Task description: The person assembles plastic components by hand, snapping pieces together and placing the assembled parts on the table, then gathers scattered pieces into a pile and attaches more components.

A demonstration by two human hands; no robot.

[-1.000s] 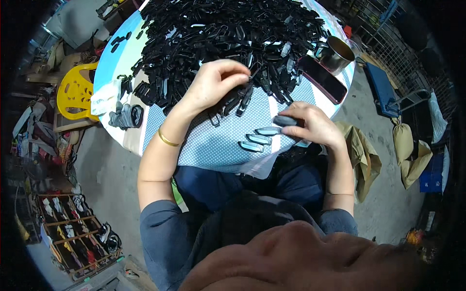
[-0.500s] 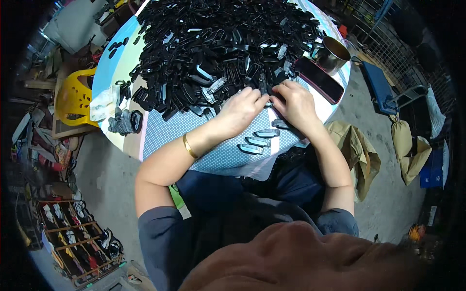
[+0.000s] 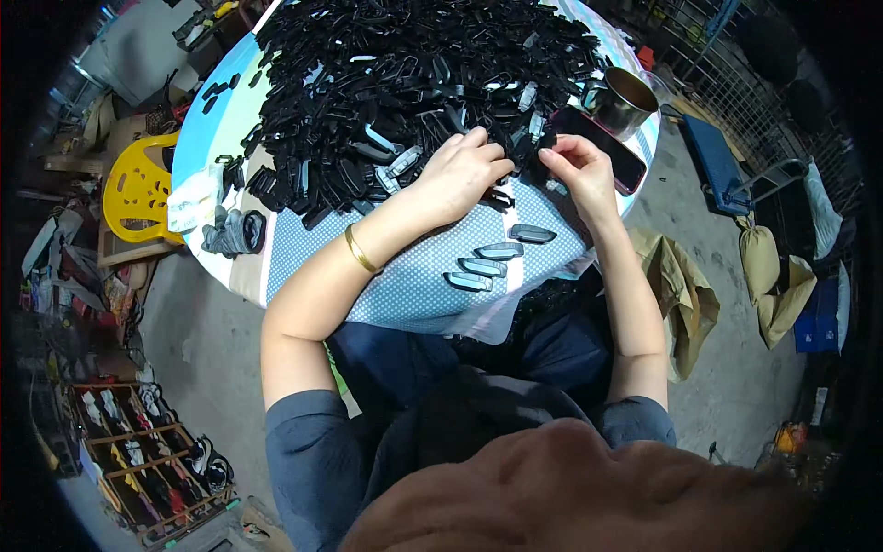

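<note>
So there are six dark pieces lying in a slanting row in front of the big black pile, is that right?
Not six: the head view shows four dark pieces lying in a slanting row in front of the big black pile.

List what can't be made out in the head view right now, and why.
Head view: what lies beneath the left hand, hidden by its palm and fingers.
Head view: whether the right hand grips anything; too small and dark at its fingertips.
Head view: the far end of the black pile, cut off by the upper edge.
</note>
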